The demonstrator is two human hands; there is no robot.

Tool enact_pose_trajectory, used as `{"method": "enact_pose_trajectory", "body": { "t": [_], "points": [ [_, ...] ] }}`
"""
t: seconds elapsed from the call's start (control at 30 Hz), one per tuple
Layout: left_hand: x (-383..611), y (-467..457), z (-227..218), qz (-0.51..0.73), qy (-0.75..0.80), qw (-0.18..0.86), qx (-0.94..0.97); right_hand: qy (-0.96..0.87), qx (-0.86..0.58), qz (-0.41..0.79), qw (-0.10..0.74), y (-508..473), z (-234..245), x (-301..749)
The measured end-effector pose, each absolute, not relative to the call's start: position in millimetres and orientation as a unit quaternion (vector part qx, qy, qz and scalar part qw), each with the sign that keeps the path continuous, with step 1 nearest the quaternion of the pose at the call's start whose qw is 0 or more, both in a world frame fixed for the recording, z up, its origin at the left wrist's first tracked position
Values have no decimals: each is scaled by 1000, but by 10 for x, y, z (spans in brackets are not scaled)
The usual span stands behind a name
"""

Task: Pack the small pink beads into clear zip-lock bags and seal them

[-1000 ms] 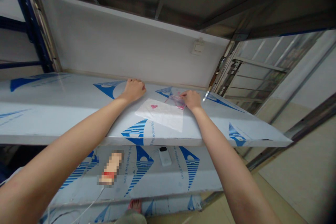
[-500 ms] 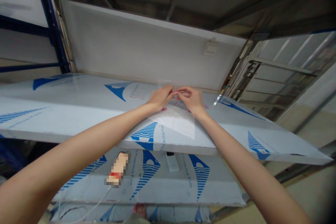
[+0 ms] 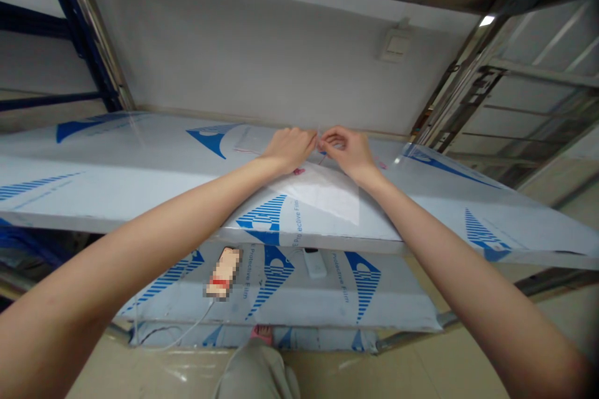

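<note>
My left hand [image 3: 290,148] and my right hand [image 3: 349,151] meet at the back of the upper shelf [image 3: 116,174]. Both are closed, pinching between them a small clear plastic bag [image 3: 319,137] with a red strip, which is hard to make out. A white sheet of paper [image 3: 327,196] lies on the shelf just in front of my hands, with a small pink item [image 3: 298,171] at its far edge by my left hand.
The shelf is covered in white film with blue markings. A lower shelf [image 3: 397,305] holds a white remote-like device [image 3: 314,262], a blurred small object [image 3: 223,272] and a white cable [image 3: 187,330]. A wall switch [image 3: 395,47] sits on the back panel. Metal racks [image 3: 528,112] stand right.
My left hand moved right from the shelf's back edge to meet my right hand, and both now pinch the small bag. The view has tilted downward.
</note>
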State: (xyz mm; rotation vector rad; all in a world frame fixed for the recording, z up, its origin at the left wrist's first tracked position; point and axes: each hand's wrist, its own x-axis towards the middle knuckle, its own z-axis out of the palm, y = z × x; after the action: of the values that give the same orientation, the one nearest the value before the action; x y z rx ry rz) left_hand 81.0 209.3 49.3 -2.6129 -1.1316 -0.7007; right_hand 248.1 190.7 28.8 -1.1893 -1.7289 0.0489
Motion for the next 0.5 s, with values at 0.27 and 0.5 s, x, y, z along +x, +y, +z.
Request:
{"method": "enact_pose_trajectory", "body": {
  "t": [0.27,0.5],
  "points": [
    [773,2150,474,-275,-320,29,-906,-734,-512,-7,446,1834,275,2498],
    [796,2186,434,-309,-289,3,-906,-735,-505,-80,446,1794,325,2505]
  ]
}}
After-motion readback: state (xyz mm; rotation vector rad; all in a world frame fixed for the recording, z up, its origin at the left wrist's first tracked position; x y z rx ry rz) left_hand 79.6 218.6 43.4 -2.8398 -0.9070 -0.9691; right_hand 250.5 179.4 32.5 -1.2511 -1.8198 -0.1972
